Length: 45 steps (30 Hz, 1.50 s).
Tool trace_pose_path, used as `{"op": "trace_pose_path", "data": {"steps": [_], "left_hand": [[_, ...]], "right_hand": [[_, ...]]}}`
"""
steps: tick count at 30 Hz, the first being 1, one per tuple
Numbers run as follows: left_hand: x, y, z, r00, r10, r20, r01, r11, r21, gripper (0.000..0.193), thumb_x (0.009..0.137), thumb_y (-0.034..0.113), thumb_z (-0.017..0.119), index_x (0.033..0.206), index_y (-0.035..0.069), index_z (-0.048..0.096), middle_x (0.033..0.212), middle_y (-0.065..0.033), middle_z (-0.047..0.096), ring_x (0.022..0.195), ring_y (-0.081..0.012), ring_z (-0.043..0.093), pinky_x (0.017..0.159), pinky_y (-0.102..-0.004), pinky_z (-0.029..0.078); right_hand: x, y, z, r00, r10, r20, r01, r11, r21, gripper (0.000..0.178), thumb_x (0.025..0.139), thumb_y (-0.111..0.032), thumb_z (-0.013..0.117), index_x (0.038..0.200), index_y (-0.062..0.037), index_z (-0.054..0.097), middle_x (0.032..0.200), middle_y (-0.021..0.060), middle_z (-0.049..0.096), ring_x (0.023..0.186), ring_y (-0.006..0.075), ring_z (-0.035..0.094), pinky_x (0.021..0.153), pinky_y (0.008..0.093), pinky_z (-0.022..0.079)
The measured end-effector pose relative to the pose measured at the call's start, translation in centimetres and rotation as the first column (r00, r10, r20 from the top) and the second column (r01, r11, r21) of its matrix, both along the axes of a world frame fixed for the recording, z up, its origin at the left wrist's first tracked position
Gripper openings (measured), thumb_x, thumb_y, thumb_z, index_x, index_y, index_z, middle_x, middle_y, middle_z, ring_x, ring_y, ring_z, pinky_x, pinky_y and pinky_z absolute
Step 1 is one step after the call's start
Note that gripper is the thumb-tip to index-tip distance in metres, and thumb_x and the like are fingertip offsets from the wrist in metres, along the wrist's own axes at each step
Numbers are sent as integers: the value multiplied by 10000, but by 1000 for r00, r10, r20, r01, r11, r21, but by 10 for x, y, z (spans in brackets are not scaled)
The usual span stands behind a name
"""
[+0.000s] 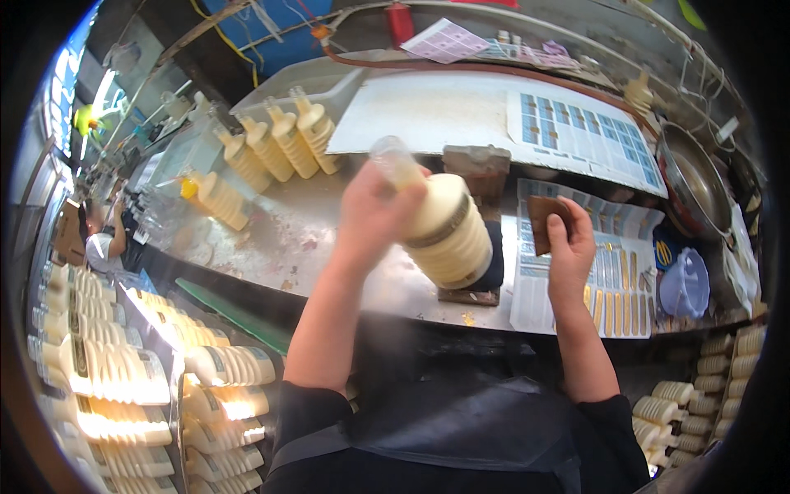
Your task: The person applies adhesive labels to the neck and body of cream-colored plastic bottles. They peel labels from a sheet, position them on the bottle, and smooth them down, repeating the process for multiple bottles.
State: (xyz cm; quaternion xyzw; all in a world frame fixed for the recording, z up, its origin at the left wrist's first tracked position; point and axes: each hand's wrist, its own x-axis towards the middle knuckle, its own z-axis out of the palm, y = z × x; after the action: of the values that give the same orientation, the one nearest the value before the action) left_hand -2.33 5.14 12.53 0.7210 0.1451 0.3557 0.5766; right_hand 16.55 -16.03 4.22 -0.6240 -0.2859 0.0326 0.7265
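Note:
My left hand [370, 218] is closed round the neck of a cream ribbed bottle [448, 251] with a clear cap. The bottle tilts over the bench, its base beside a dark pad [494, 255] that it partly hides. In my right hand [576, 251] a small flat brown piece [539, 222] is pinched between thumb and fingers; its exact kind is unclear. Below that hand lies a sheet of label strips [605, 255], some gold and some silver-blue. Behind the bottle stands a worn grey block [477, 158].
Several filled bottles [284, 140] stand at the back left, and another bottle [218, 200] with a yellow top leans nearer. A white board [420, 107] bears another label sheet. At right are a purple basket [685, 284] and a metal pan [695, 177]. Stacked bottles [115, 370] fill the lower left.

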Motion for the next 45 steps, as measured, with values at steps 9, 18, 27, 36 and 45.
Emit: {"op": "trace_pose_path", "data": {"steps": [9, 18, 27, 36, 45], "left_hand": [[-66, 112, -1, 796, 604, 29, -597, 777, 198, 367, 951, 374, 773, 962, 18, 685, 824, 9, 625, 753, -90, 528, 681, -287, 447], [-102, 204, -35, 452, 891, -46, -715, 392, 578, 494, 912, 453, 762, 909, -26, 642, 812, -165, 648, 770, -349, 616, 694, -439, 471], [-145, 284, -46, 180, 983, -48, -653, 155, 741, 496, 932, 483, 689, 986, -7, 745, 980, -203, 692, 963, -398, 657, 850, -493, 492], [-188, 406, -119, 10, 999, -42, -111, 43, 993, 400, 1038, 437, 534, 1042, 96, 744, 928, -147, 729, 895, -339, 714, 743, -504, 558], [-258, 457, -119, -13, 944, -328, -409, 295, 864, 795, 973, 736, 473, 1280, 39, 700, 1252, -199, 715, 1133, -404, 664, 983, -487, 515]], "right_hand": [[35, -51, -21, 973, 15, -232, -22, 999, -28, 379, 1033, -62, 518, 1407, -16, 550, 1391, 122, 590, 1281, 207, 564, 1103, 328, 423], [80, -105, -50, 856, 66, -513, -89, 996, -22, 358, 854, 34, 435, 1162, 4, 614, 1189, 86, 636, 1123, 189, 616, 1045, 326, 475], [89, -150, -57, 852, -38, -523, -42, 989, -139, 384, 852, 7, 460, 1193, 19, 637, 1152, 74, 641, 1087, 179, 624, 1009, 306, 480], [78, -245, -73, 830, -142, -540, 75, 987, -146, 270, 888, -73, 501, 1107, -10, 646, 1039, 40, 655, 1016, 164, 636, 924, 297, 505], [33, -307, 0, 602, -660, -449, 477, 748, -461, 361, 976, -339, 666, 756, -53, 675, 727, 57, 692, 501, 103, 534, 467, 270, 382]]}}
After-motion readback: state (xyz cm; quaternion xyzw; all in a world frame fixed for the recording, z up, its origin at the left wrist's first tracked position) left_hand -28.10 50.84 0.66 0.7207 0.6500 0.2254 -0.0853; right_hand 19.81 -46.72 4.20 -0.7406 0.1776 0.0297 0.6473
